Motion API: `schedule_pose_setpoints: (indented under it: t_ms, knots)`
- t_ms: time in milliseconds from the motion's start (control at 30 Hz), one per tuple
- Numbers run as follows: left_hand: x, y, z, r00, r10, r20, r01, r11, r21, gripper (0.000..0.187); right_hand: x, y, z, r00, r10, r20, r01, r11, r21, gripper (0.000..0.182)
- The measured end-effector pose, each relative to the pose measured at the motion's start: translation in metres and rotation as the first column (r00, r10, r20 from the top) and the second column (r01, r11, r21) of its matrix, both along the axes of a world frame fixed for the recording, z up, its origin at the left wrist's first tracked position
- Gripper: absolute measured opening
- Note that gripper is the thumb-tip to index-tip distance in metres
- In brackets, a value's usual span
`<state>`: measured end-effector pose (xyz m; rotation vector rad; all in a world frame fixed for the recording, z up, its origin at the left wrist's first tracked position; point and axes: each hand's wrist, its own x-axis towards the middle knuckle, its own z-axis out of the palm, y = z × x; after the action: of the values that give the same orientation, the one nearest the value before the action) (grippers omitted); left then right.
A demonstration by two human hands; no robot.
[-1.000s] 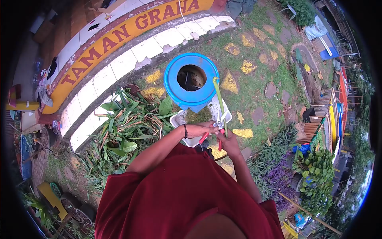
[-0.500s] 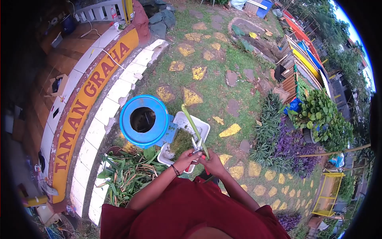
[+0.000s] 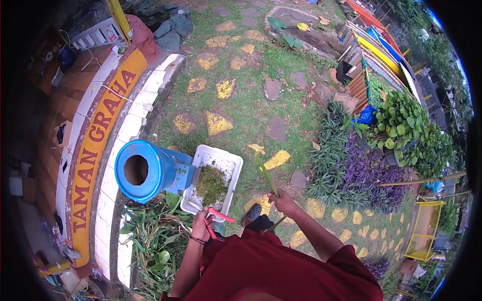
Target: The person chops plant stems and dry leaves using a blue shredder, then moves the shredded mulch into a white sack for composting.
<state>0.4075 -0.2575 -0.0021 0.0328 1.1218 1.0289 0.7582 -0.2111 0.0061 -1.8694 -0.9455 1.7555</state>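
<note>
My left hand [image 3: 202, 225] is closed on red-handled pruning shears [image 3: 215, 215], whose handles are spread apart over the near end of a white tray. My right hand [image 3: 284, 201] grips a long green stalk [image 3: 267, 175], which points up and away over the grass. Chopped green plant bits [image 3: 211, 185] lie in the white tray [image 3: 234, 186]. Left of the tray stands a blue machine with a round dark opening [image 3: 158, 172], close beside it. A pile of long green leaves and stalks [image 3: 152, 240] lies left of my left hand.
A curved orange wall with lettering [image 3: 103, 133] and white tiled edges runs along the left. Yellow stepping stones [image 3: 219, 123] dot the grass ahead. Purple plants [image 3: 369, 183] and a potted leafy plant [image 3: 401, 131] stand at the right. My shoe [image 3: 251, 214] shows below the tray.
My hands have moved apart, the shears going left and the stalk going right, away from the tray. The view has shifted, so the machine and tray appear further left.
</note>
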Motion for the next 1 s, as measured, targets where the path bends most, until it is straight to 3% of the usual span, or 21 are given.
schedule_pose_setpoints:
  t_ms: [33, 167, 367, 600, 767, 833, 867, 933, 1000]
  knots:
    - [0.007, -0.005, 0.003, 1.000, 0.027, -0.003, -0.027, 0.999, 0.043, 0.017, 0.012, 0.006, -0.006, 1.000, 0.011, 0.005, -0.010, 0.999, -0.053, 0.033]
    - [0.022, -0.017, 0.009, 0.996, 0.083, 0.025, -0.083, 0.997, 0.009, 0.020, 0.026, 0.039, 0.004, 0.997, 0.000, -0.078, 0.006, 0.997, 0.074, 0.035]
    - [0.012, -0.020, 0.014, 0.989, 0.143, -0.040, -0.145, 0.988, -0.057, 0.026, 0.003, 0.047, 0.012, 0.981, -0.103, -0.165, 0.105, 0.994, 0.006, 0.026]
    - [-0.028, -0.017, 0.024, 0.994, 0.024, -0.109, -0.015, 0.997, 0.079, 0.026, -0.057, 0.038, 0.045, 0.939, -0.175, -0.295, 0.189, 0.982, 0.018, 0.029]
    - [-0.064, -0.030, 0.005, 0.992, 0.091, -0.085, -0.084, 0.994, 0.074, 0.027, -0.079, 0.035, 0.043, 0.978, -0.099, -0.183, 0.102, 0.995, 0.007, 0.027]
    - [-0.074, -0.040, -0.008, 0.990, 0.026, -0.140, -0.030, 0.999, -0.025, 0.027, -0.082, 0.027, 0.038, 0.967, -0.168, -0.192, 0.170, 0.985, -0.010, 0.025]
    - [-0.079, -0.046, -0.013, 0.989, -0.021, -0.147, 0.016, 0.999, -0.031, 0.026, -0.084, 0.024, 0.043, 0.930, -0.236, -0.283, 0.238, 0.971, -0.028, 0.024]
    - [-0.084, -0.049, -0.016, 0.952, -0.200, -0.231, 0.200, 0.980, -0.022, 0.022, -0.085, 0.019, 0.038, 0.825, -0.361, -0.434, 0.377, 0.925, -0.053, 0.025]
    - [-0.076, -0.042, 0.001, 0.840, -0.398, -0.368, 0.431, 0.902, 0.008, 0.022, -0.092, 0.021, 0.044, 0.776, -0.372, -0.510, 0.408, 0.912, -0.045, 0.027]
